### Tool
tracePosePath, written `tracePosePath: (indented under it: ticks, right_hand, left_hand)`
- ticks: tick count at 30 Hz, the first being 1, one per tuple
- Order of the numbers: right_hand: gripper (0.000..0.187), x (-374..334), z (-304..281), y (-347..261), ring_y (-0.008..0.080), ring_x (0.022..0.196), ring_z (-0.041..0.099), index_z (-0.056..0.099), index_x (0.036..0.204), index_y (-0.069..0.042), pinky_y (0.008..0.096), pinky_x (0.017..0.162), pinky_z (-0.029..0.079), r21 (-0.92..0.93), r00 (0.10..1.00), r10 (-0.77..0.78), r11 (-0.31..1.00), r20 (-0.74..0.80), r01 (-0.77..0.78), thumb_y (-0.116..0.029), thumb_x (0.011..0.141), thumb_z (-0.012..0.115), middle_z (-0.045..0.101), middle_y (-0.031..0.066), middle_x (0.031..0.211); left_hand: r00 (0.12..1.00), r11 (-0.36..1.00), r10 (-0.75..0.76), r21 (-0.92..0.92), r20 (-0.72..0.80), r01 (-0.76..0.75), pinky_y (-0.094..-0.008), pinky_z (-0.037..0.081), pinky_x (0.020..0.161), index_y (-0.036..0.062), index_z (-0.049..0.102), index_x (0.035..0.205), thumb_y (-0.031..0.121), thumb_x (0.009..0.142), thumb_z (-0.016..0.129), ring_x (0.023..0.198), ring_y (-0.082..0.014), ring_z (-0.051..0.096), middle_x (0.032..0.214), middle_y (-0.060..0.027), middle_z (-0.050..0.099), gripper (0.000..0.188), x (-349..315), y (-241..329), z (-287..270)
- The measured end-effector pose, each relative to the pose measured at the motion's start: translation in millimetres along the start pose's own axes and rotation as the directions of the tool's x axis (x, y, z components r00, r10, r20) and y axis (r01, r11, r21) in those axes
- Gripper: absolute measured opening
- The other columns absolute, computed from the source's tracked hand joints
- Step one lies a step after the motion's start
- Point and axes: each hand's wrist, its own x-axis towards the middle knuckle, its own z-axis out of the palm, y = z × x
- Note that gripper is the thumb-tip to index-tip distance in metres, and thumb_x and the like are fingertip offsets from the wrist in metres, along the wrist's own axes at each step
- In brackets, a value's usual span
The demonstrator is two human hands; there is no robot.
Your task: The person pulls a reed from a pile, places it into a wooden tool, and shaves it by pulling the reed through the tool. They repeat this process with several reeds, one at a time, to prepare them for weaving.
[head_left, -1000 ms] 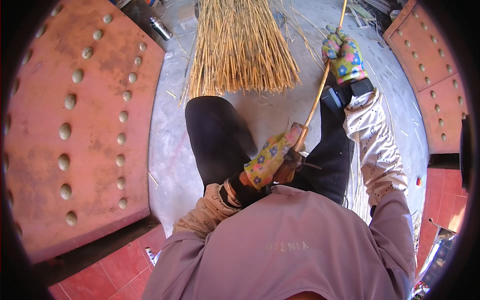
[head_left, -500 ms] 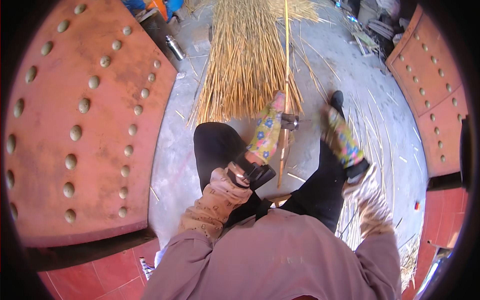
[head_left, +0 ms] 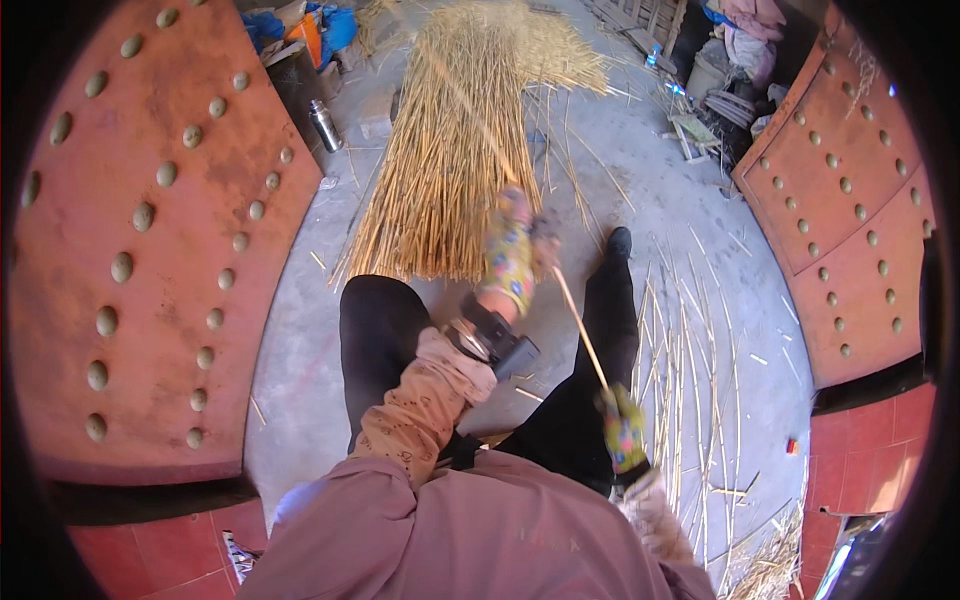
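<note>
I have the left hand (head_left: 510, 258) closed around a reed (head_left: 581, 322), out over the gap between the knees; a dark thing (head_left: 546, 245) sits against its fingers, too blurred to make out. The right hand (head_left: 624, 430), lower and nearer the body, grips the reed's near end. Between the two hands the reed slants across the right leg (head_left: 600, 330); past the left hand it runs up over the bundle (head_left: 440, 180), its far end a smear to me. Under it all I see grey floor (head_left: 300, 350), smooth and pale, with cut bits here and there. Loose stalks (head_left: 697, 340) lie right of the right leg, and a heap of straw (head_left: 770, 565) fills the lower right. Studded reddish panels stand at both sides, the left panel (head_left: 150, 300) larger in my view, with red tiles (head_left: 150, 550) below. Farther off, a flask (head_left: 325, 126) stands left of the bundle, a blue bag (head_left: 341, 28) lies behind it, and a bucket (head_left: 708, 72) sits among clutter at the far right
</note>
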Motion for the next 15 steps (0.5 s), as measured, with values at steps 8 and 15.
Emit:
tracePosePath:
  ticks: [8,15]
  right_hand:
    - [0.016,-79,-95,144,0.0218,0.06,0.049,0.053,0.073,-0.004,0.0356,0.053,0.038,-0.161,0.977,0.182,0.967,-0.109,-0.198,-0.014,0.084,0.048,0.052,0.0076,0.067]
    - [0.021,74,12,-56,0.029,0.05,0.048,0.053,0.081,-0.004,0.0365,0.048,0.036,-0.274,0.951,-0.272,0.935,-0.149,0.224,-0.023,0.085,0.045,0.051,0.0157,0.06]
  left_hand:
    - [0.997,0.994,0.026,-0.108,0.069,-0.018,-0.0332,0.049,0.057,0.0054,0.046,0.095,0.033,0.086,0.047,0.071,-0.0214,0.057,0.082,-0.0088,0.054,0.029,4,-34,-2]
    - [0.985,0.986,-0.154,-0.043,0.082,0.158,-0.0316,0.048,0.058,0.0055,0.046,0.095,0.038,0.083,0.049,0.069,-0.0197,0.055,0.081,-0.0084,0.055,0.034,-41,-96,16]
